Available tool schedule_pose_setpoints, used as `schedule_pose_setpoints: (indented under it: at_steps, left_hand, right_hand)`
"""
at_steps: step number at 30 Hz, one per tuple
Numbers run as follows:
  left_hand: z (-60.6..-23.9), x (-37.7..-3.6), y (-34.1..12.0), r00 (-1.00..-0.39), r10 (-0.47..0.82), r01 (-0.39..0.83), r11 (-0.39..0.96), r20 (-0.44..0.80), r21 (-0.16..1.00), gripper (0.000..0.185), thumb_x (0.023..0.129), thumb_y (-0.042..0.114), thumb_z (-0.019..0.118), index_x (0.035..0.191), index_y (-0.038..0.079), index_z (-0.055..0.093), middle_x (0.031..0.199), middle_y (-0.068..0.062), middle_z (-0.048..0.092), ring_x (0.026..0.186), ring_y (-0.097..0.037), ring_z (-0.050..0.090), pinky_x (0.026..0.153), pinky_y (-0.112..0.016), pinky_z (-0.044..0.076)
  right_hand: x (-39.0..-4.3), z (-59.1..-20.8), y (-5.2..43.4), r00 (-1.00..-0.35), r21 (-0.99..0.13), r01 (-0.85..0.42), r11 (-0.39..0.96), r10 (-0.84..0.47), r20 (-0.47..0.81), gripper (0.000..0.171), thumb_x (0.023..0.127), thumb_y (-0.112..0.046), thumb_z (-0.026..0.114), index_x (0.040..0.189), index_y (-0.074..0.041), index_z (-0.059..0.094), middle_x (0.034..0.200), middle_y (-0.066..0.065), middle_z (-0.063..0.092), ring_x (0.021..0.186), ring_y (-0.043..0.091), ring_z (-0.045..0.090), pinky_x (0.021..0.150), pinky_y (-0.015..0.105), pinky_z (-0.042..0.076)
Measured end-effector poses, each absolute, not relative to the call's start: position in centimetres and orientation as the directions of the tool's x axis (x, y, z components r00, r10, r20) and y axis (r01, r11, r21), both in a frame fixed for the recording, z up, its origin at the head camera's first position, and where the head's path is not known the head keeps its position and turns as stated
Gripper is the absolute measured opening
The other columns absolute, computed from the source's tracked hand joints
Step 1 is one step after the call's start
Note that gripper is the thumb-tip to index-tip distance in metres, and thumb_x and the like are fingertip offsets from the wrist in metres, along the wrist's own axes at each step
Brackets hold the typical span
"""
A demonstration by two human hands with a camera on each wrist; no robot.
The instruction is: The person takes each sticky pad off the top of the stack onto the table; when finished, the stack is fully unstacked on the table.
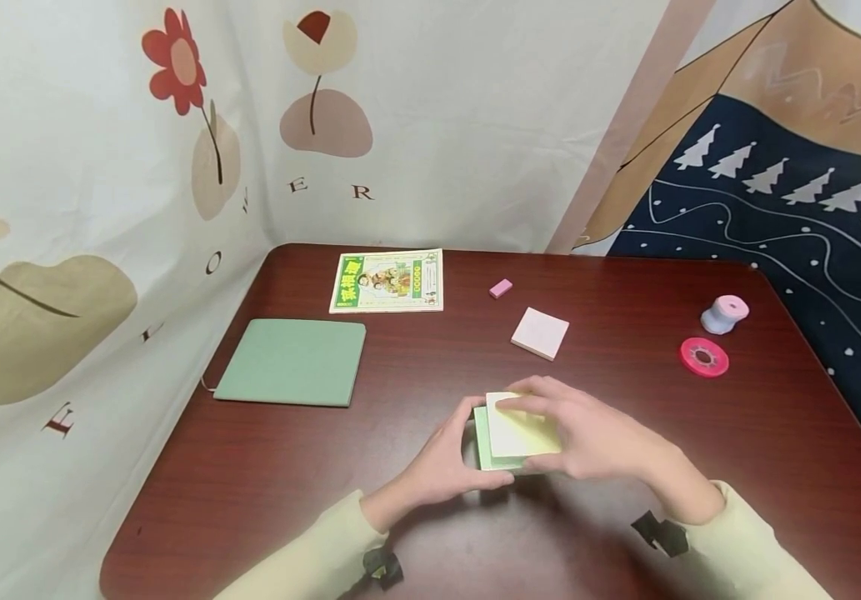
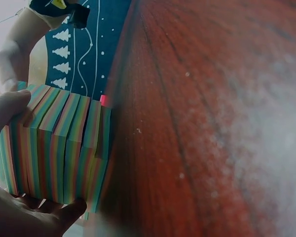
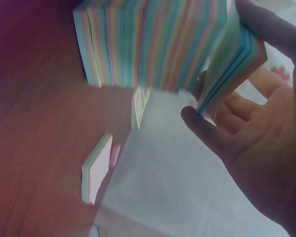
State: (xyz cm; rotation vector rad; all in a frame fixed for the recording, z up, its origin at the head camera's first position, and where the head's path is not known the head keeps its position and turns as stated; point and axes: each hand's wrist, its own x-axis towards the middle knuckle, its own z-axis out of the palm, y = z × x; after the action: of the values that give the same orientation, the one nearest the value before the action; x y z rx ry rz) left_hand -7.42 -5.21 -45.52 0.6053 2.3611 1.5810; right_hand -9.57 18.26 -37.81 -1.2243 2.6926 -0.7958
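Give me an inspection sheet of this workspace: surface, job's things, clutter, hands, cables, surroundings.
Surface: dark red-brown wooden table, glossy.
Job's things: multicoloured sticky-note block near the front middle, pale yellow sheet on top, green edge showing; its layers are fanned apart in the wrist views.
Clutter: green notebook at left; illustrated booklet at the back; pink eraser; pink note pad; lilac tape dispenser and pink tape roll at right.
Hands: left hand grips the block's left side; right hand holds it from the top and right.
Cables: nothing seen.
Surroundings: flower-print cloth at back and left, cloth with trees at right.
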Motion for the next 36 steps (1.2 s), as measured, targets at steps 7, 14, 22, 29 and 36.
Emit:
schedule_pose_setpoints:
  at_steps: [7,14,22,29,36]
  left_hand:
    - [-45.7,-7.4,-5.3,-0.887,0.460,0.211,0.324,0.042,0.922,0.083,0.068,0.040,0.089,0.135,0.029,0.041,0.121,0.010,0.056,0.109,-0.016,0.055,0.090,-0.040,0.044]
    - [-45.6,-7.4,-5.3,-0.888,0.458,0.208,0.335,0.035,0.919,0.084,0.068,0.037,0.089,0.135,0.031,0.040,0.121,0.010,0.056,0.108,-0.016,0.054,0.089,-0.040,0.044]
    - [-45.7,-7.5,-5.1,-0.884,0.466,0.219,0.353,0.032,0.910,0.086,0.069,0.041,0.088,0.138,0.023,0.040,0.123,0.008,0.056,0.108,-0.016,0.054,0.088,-0.041,0.044]
    - [-45.5,-7.5,-5.2,-0.887,0.462,0.212,0.355,0.026,0.911,0.087,0.069,0.041,0.088,0.138,0.023,0.040,0.122,0.008,0.056,0.107,-0.016,0.053,0.087,-0.041,0.044]
    - [-45.6,-7.6,-5.2,-0.886,0.463,0.211,0.357,0.024,0.910,0.087,0.069,0.040,0.088,0.139,0.022,0.040,0.123,0.008,0.056,0.107,-0.016,0.053,0.087,-0.041,0.045]
  right_hand:
    - [-13.0,-38.1,22.0,-0.813,-0.549,-0.542,0.636,-0.563,0.150,0.070,0.072,-0.032,0.087,0.135,-0.019,0.058,0.132,-0.001,0.054,0.111,0.018,0.053,0.084,0.040,0.048]
    - [-17.2,-41.4,26.1,-0.930,-0.533,-0.353,0.769,-0.352,0.108,0.069,0.073,-0.025,0.086,0.134,-0.009,0.057,0.131,0.015,0.053,0.110,0.031,0.050,0.088,0.051,0.043]
    - [-18.9,-44.2,28.1,-0.957,-0.504,-0.236,0.831,-0.288,-0.026,0.070,0.077,-0.028,0.082,0.137,-0.004,0.054,0.134,0.024,0.047,0.118,0.041,0.044,0.098,0.062,0.037]
    - [-19.1,-45.2,28.3,-0.953,-0.498,-0.242,0.833,-0.302,-0.041,0.070,0.077,-0.026,0.082,0.137,-0.005,0.053,0.135,0.022,0.047,0.122,0.040,0.041,0.100,0.063,0.035]
    - [-19.0,-45.4,28.1,-0.947,-0.486,-0.249,0.838,-0.315,-0.058,0.070,0.079,-0.027,0.081,0.138,-0.004,0.052,0.138,0.024,0.043,0.123,0.041,0.037,0.099,0.063,0.036]
